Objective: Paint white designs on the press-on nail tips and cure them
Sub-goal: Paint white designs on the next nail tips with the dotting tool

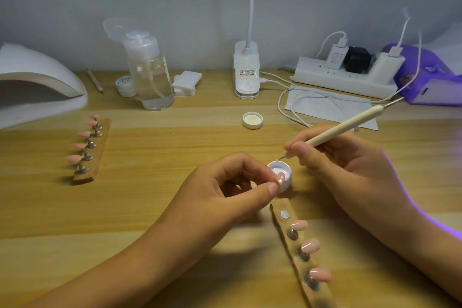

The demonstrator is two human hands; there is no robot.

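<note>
nail tip (281,179): pink, held over the near edge of a small white paint pot (288,167), near the middle of the wooden table (175,147).
left hand (225,182): fingers curled, thumb and forefinger clamped on the nail tip.
right hand (337,165): fingers closed round a cream-handled nail pen (345,127), held like a pencil.
nail pen tip: thin metal point angled down, just above the pot's far rim.
paint pot: open, pale inside; its cap (253,120) lies upturned on the table well behind it.
near holder (287,222): wooden strip running from the pot toward the viewer, three pink tips standing on metal studs.
far holder (96,157): wooden strip at the left, five pink tips in a row.
curing lamps: white one (37,82) at the far left; purple one (430,77) at the far right, glowing violet.
</note>
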